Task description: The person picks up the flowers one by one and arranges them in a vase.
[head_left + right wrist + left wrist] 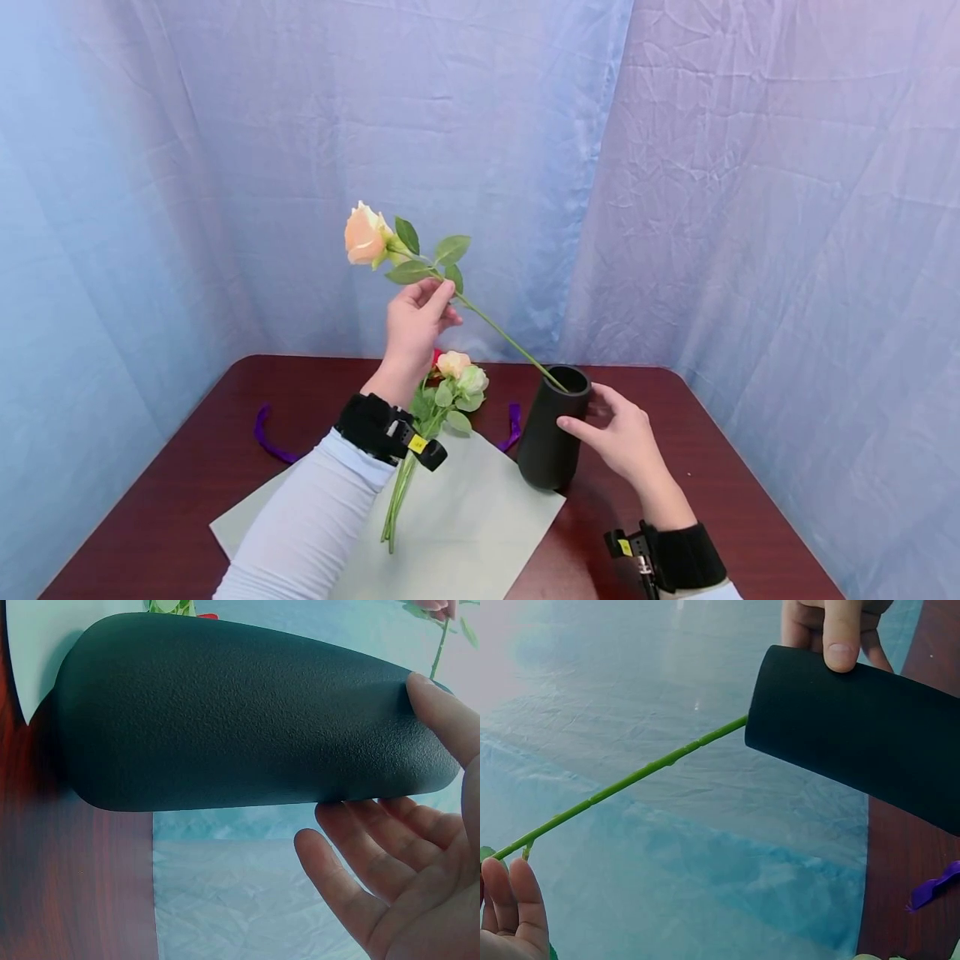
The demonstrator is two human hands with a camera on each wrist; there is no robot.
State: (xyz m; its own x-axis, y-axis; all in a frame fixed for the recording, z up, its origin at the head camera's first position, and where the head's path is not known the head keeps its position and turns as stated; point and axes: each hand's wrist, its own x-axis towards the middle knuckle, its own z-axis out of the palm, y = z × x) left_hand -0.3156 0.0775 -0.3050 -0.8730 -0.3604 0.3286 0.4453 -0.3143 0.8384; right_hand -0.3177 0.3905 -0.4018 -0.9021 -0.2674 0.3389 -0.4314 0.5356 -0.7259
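Observation:
My left hand [417, 327] pinches the green stem of a peach rose [366, 237] just below its leaves, thumb against fingers. The bloom points up and left, while the stem slants down to the right, its lower end inside the mouth of a black vase [546, 442]. In the left wrist view the stem [641, 772] enters the vase at its rim. My right hand [621, 433] holds the vase near the top, with the thumb on the near side and fingers round the other. The right wrist view shows the vase's textured side [225, 712] between thumb and fingers.
Several flowers [471, 380] with green stems lie on a pale sheet of paper [472, 517], partly behind my left forearm. A purple ribbon [262, 433] shows on both sides of the sheet. The dark red table [637, 383] ends at blue curtains [480, 125].

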